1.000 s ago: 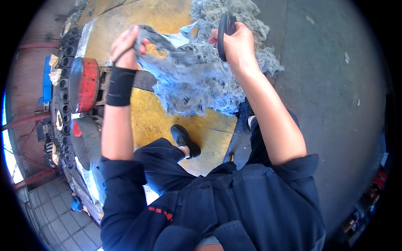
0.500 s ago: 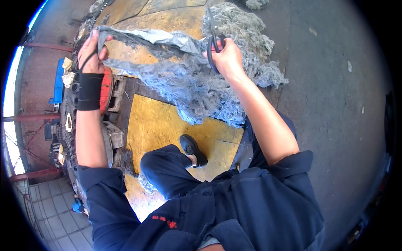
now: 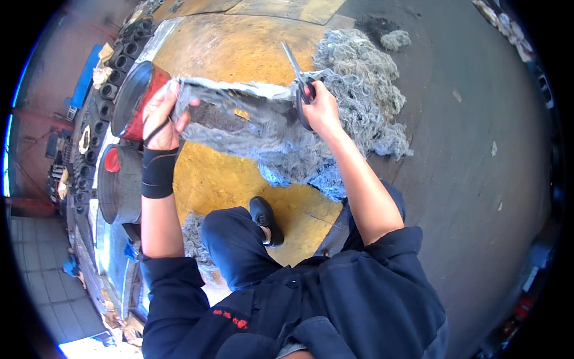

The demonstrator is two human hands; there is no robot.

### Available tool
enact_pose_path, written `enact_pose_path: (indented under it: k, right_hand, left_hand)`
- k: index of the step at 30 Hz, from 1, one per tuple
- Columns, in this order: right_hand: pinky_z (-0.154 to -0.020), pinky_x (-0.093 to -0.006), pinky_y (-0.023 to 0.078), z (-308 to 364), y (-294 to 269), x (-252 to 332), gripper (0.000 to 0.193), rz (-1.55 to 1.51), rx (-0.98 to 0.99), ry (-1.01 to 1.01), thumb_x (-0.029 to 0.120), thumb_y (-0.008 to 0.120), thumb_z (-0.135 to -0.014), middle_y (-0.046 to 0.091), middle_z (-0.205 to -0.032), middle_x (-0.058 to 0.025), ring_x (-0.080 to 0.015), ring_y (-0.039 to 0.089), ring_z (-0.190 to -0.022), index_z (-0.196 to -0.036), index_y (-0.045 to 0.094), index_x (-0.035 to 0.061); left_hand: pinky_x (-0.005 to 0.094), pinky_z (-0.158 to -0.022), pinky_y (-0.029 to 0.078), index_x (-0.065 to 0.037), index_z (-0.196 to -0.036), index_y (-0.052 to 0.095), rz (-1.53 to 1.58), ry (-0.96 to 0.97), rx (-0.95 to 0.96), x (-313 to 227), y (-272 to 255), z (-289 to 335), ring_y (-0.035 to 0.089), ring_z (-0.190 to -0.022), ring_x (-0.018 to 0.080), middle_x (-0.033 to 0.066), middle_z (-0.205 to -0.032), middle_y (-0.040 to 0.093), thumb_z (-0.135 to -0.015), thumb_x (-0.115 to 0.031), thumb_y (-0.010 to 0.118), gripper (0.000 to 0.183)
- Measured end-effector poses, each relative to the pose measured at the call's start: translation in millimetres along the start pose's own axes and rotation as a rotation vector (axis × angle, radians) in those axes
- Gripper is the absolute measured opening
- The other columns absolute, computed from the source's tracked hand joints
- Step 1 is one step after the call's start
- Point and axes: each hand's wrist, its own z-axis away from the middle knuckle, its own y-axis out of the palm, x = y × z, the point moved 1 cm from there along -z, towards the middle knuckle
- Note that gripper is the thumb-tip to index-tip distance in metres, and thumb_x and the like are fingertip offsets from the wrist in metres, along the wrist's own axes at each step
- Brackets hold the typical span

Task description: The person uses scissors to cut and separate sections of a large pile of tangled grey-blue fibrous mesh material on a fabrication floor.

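Note:
My left hand (image 3: 162, 116), with a black wrap at the wrist, pinches one end of a grey, frayed strip of fibrous cloth (image 3: 239, 90). The strip stretches across to my right hand (image 3: 321, 107), where its pale upper edge meets the fingers. In my right hand is a pair of black-handled scissors (image 3: 303, 90), blades pointing up and away from me; I cannot tell whether the blades are parted. Loose grey threads hang from the strip and run into a big tangled heap of grey fibre (image 3: 359, 78) on the floor below.
Yellow floor plates (image 3: 239, 42) lie underfoot and beyond. Red-and-black round drums (image 3: 134, 99) stand by my left hand, before a row of dark pipe ends (image 3: 107, 93). A small fibre clump (image 3: 394, 40) lies past the heap. Dark grey floor (image 3: 466, 179) stretches along the right.
My view has shifted, bringing the drums and pipe ends further into sight. Both hands keep their grips, with the strip still stretched between them.

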Motion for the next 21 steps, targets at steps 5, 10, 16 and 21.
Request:
enact_pose_path:
  k: [5,10,16,21]
  right_hand:
    - [-0.061,-0.0292,0.047,-2,-7,14,0.030,-0.364,0.126,0.153,0.015,0.075,-0.072,0.057,-0.071,-0.0029,-0.0135,0.056,-0.065,-0.088,0.056,-0.0002]
    - [-0.063,-0.0292,0.048,-73,-47,41,0.031,-0.030,0.006,-0.072,0.014,0.078,-0.067,0.060,-0.074,-0.0060,-0.0145,0.056,-0.067,-0.084,0.056,0.0002]
    - [-0.065,-0.0323,0.047,-135,-44,192,0.027,0.407,-0.030,-0.400,0.016,0.070,-0.073,0.061,-0.074,-0.0107,-0.0204,0.059,-0.068,-0.091,0.059,-0.0012]
    - [-0.066,-0.0400,0.046,-166,-44,275,0.025,0.621,-0.246,-0.729,0.023,0.067,-0.075,0.062,-0.075,-0.0190,-0.0328,0.061,-0.072,-0.082,0.060,0.0003]
  left_hand:
    - [0.0176,-0.042,0.030,-0.004,-0.093,0.062,-0.242,-0.008,-0.145,64,-57,31,0.044,-0.047,0.0037,0.0024,-0.073,0.063,-0.077,-0.008,0.072,0.020]
    - [0.0204,-0.058,0.043,-0.001,-0.090,0.060,-0.156,-0.120,-0.247,160,-64,36,0.056,-0.066,0.0056,0.0032,-0.080,0.066,-0.068,0.000,0.076,0.027]
    - [0.0272,-0.061,0.044,0.003,-0.087,0.061,-0.287,-0.043,-0.201,202,-47,26,0.056,-0.066,0.0123,0.0081,-0.072,0.062,-0.070,-0.013,0.075,0.027]
    - [0.0361,-0.067,0.045,0.000,-0.091,0.062,-0.459,0.129,-0.386,199,-22,22,0.059,-0.076,0.0300,0.0173,-0.082,0.061,-0.073,-0.023,0.072,0.031]
